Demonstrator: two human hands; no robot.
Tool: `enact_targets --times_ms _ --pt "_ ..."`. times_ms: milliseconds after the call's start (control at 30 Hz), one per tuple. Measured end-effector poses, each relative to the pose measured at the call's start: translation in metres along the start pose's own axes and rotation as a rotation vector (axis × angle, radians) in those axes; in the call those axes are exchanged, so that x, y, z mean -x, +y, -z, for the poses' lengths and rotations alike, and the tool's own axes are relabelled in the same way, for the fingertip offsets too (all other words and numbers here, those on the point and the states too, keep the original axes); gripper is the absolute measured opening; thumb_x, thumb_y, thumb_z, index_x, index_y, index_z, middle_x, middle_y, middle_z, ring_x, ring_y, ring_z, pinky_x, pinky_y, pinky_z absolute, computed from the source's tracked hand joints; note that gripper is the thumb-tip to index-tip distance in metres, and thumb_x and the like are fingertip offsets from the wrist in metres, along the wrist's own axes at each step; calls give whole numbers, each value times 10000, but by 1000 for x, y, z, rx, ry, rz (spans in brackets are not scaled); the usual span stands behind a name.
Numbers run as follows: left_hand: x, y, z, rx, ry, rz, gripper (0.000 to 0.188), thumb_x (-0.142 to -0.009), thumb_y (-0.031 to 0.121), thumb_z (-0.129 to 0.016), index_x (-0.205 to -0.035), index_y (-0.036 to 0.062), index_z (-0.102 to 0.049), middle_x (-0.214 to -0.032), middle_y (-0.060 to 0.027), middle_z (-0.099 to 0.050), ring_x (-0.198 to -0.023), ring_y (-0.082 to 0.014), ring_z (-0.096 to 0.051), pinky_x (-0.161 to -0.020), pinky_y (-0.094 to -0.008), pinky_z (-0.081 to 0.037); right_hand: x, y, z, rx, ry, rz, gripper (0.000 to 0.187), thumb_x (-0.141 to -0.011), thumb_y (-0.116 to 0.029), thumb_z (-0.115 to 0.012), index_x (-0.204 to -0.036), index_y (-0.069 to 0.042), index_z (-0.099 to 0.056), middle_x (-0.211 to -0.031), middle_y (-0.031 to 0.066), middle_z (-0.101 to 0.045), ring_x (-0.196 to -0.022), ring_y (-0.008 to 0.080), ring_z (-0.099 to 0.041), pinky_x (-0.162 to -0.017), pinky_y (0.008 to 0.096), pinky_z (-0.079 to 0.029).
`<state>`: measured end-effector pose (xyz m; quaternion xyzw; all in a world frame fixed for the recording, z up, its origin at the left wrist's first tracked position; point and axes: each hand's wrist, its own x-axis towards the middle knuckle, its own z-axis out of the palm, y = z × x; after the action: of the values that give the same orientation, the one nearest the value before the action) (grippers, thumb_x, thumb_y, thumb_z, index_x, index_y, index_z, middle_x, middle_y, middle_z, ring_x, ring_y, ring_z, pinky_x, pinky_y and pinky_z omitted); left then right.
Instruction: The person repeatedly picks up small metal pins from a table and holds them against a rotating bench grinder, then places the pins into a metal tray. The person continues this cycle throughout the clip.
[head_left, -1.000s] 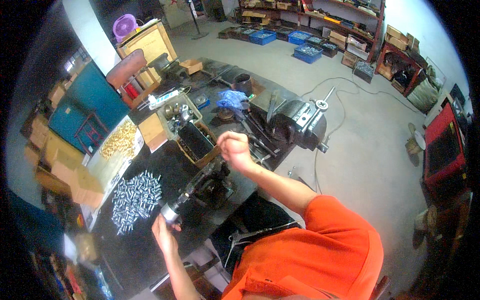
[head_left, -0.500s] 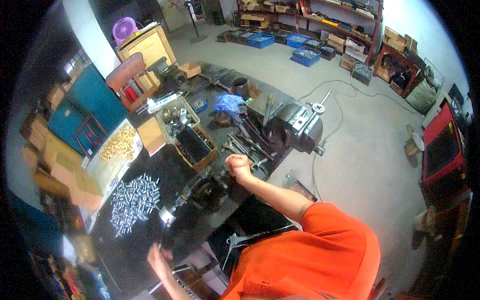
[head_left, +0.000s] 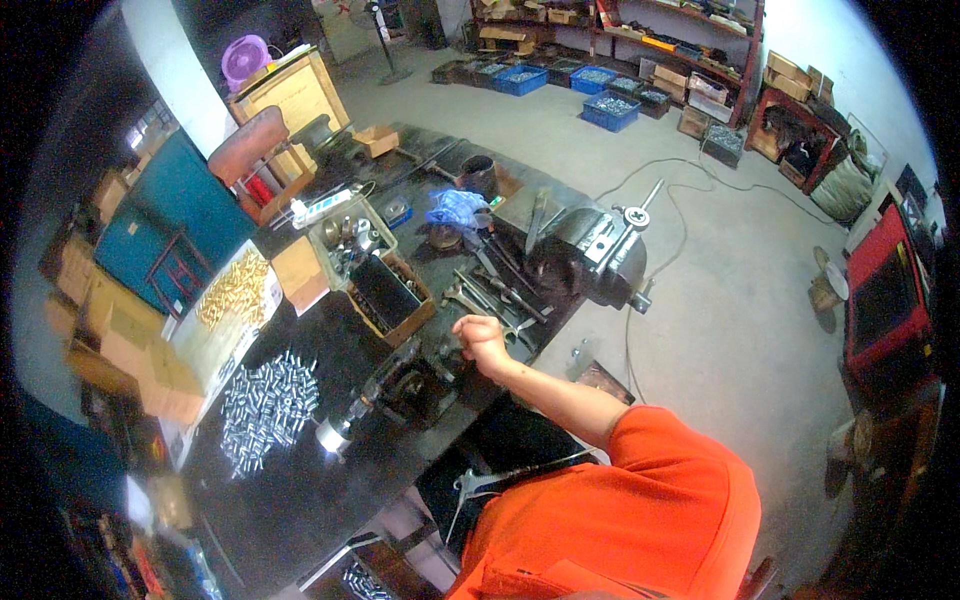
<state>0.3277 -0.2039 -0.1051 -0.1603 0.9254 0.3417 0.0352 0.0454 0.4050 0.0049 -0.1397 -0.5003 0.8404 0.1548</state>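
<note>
My right hand (head_left: 482,342) is closed in a fist at the right end of a dark bench-mounted fixture (head_left: 410,385). Whatever lies inside its fingers is hidden. A bright silver cylindrical end piece (head_left: 333,436) sticks out at the fixture's left end. Beside it on the dark workbench (head_left: 280,510) is a heap of small silver metal sleeves (head_left: 268,412). My left hand is out of the picture. Below the bench edge, an open box or drawer (head_left: 385,568) holds more small silver parts (head_left: 362,582).
Brass-coloured parts (head_left: 236,288) lie on paper at the left. Behind the fixture are a cardboard box (head_left: 412,325), wrenches (head_left: 470,295), a blue cloth (head_left: 458,208) and a bench vise (head_left: 595,250). A wrench-like metal tool (head_left: 468,483) lies by my orange shirt. Blue crates (head_left: 612,112) stand farther back.
My left hand, earlier below the fixture's silver end, has gone out of view at the bottom, uncovering the small silver parts there. My right hand has barely moved.
</note>
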Motion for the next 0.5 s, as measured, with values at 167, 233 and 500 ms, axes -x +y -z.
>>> enact_targets --times_ms 167,233,500 --pt "-99 101 16 -257 408 -162 265 -796 216 -546 -901 -26 -562 -700 -120 -594 -556 -163 -560 -441 -312 -403 3 0 -2 -1 5 11 145 -648 -58 -447 -689 7 -570 -526 13 -447 -426 83 -362 -369 228 -274" --pt "-132 187 7 -192 365 -415 254 -776 168 -569 -907 -49 -553 -762 -162 -598 -666 -226 -573 -591 -338 -430 -4 -3 6 19 22 65 142 -647 -63 -453 -687 4 -571 -526 16 -449 -424 86 -366 -366 230 -272" --pt "-235 365 -65 -306 170 -364 372 -773 293 -585 -959 -25 -527 -779 -208 -597 -737 -356 -582 -640 -401 -434 2 -1 0 81 36 34 142 -662 -86 -460 -689 -13 -579 -518 12 -449 -418 90 -371 -367 230 -280"
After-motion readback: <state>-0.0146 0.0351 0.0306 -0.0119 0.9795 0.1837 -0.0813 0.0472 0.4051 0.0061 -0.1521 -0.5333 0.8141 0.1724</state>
